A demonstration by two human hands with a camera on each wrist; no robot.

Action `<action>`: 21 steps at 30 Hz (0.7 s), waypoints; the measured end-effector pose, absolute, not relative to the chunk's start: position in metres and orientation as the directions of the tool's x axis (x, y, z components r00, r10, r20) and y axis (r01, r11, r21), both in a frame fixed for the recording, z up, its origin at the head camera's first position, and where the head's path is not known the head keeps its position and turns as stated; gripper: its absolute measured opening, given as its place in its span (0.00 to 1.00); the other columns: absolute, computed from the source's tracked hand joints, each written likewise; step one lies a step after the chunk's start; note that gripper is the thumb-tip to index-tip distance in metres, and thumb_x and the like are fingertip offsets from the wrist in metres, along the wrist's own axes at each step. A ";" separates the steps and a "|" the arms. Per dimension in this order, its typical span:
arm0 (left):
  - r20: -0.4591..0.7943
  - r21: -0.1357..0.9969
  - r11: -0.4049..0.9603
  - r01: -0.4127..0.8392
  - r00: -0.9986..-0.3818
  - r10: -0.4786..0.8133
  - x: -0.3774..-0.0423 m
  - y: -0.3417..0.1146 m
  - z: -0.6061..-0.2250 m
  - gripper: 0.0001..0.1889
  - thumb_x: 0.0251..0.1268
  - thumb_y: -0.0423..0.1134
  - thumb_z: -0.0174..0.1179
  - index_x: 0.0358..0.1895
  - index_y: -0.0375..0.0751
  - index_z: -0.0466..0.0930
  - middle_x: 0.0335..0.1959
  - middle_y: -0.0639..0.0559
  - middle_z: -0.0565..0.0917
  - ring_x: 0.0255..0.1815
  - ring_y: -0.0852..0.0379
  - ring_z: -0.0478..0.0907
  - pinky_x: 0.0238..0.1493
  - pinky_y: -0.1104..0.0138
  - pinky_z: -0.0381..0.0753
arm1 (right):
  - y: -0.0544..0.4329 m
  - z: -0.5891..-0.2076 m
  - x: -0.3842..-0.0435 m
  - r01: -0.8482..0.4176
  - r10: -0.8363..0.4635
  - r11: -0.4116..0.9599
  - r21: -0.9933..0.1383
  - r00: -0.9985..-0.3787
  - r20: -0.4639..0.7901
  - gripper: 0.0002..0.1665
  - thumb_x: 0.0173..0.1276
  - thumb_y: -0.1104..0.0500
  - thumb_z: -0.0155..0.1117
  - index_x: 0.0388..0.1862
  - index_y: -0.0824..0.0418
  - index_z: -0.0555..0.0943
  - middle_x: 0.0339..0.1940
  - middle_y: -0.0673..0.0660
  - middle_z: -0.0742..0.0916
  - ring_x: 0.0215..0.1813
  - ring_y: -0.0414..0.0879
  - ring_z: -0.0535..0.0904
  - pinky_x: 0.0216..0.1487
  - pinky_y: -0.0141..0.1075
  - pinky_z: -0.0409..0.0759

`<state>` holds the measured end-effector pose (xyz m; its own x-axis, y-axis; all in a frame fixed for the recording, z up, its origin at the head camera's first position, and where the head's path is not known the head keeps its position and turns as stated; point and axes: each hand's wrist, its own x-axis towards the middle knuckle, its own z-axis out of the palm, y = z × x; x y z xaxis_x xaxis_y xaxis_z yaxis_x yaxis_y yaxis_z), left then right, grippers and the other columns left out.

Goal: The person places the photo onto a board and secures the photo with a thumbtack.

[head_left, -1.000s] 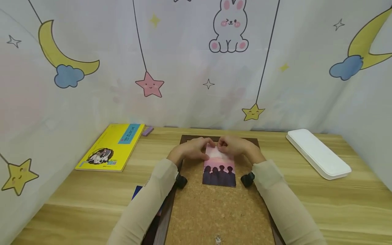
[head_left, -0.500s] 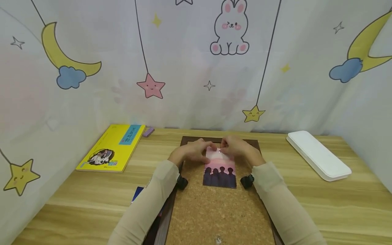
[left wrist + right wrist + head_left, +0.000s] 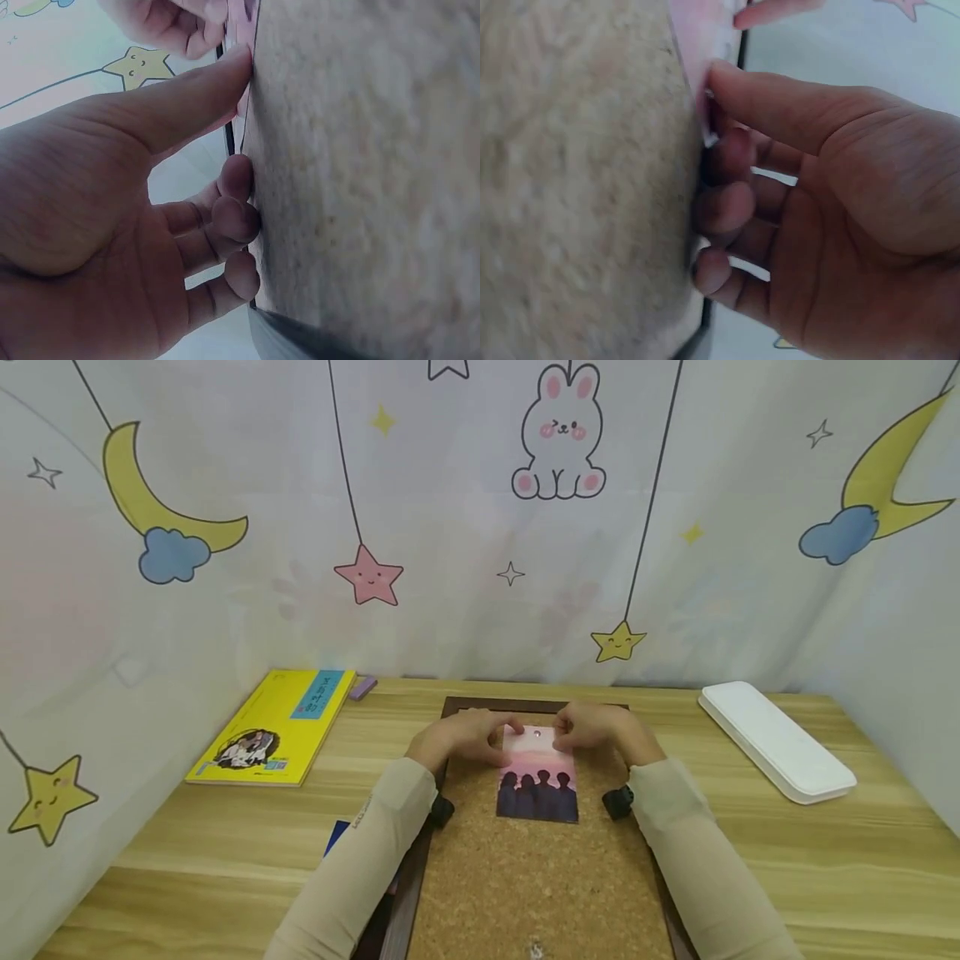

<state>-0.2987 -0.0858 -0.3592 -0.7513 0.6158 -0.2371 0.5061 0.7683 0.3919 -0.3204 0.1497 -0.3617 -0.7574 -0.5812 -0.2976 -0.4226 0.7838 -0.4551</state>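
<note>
Two hands of yours work at the far part of the cork board (image 3: 540, 881), where the picture card (image 3: 537, 777) lies with its dark silhouettes toward you. Your left hand (image 3: 467, 735) has its thumb on the card's left edge, its fingers loosely bent and apart from the thumb. Your right hand (image 3: 600, 731) pinches the card's far right corner between thumb and curled forefinger. Between them, a small shiny stud (image 3: 537, 734) sits near the middle of the card's far edge. On the surface (image 3: 840, 877) to the far left you have a yellow book (image 3: 281, 722) with a purple block (image 3: 363, 687) just beside it; to the right lies a white case (image 3: 776, 739).
</note>
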 end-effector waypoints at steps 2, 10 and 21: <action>-0.233 0.393 0.772 0.500 -0.758 0.609 -0.298 -0.086 -0.358 0.26 0.68 0.43 0.65 0.67 0.53 0.72 0.32 0.55 0.77 0.34 0.58 0.72 0.42 0.63 0.70 | 0.153 -0.358 -0.318 -0.399 -0.563 0.801 -0.446 -0.754 -0.338 0.10 0.72 0.59 0.63 0.29 0.60 0.78 0.24 0.48 0.74 0.28 0.41 0.68 0.32 0.34 0.66; -0.216 0.362 0.761 0.539 -0.745 0.631 -0.296 -0.089 -0.358 0.25 0.65 0.41 0.68 0.65 0.50 0.74 0.45 0.50 0.80 0.48 0.52 0.74 0.56 0.57 0.73 | 0.157 -0.350 -0.307 -0.300 -0.500 0.850 -0.433 -0.719 -0.483 0.05 0.71 0.62 0.64 0.33 0.59 0.79 0.27 0.49 0.77 0.29 0.42 0.70 0.31 0.33 0.70; -0.229 0.339 0.768 0.544 -0.744 0.628 -0.288 -0.089 -0.352 0.27 0.62 0.40 0.70 0.63 0.45 0.74 0.46 0.49 0.79 0.46 0.53 0.74 0.53 0.58 0.75 | 0.157 -0.344 -0.297 -0.272 -0.472 0.867 -0.417 -0.715 -0.516 0.05 0.70 0.66 0.63 0.32 0.61 0.79 0.26 0.50 0.78 0.26 0.41 0.69 0.28 0.32 0.69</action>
<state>-0.2882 -0.0894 -0.3522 -0.7440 0.6278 -0.2288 0.5438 0.7679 0.3387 -0.2967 0.1568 -0.3438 -0.7148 -0.4725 -0.5156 -0.2722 0.8671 -0.4171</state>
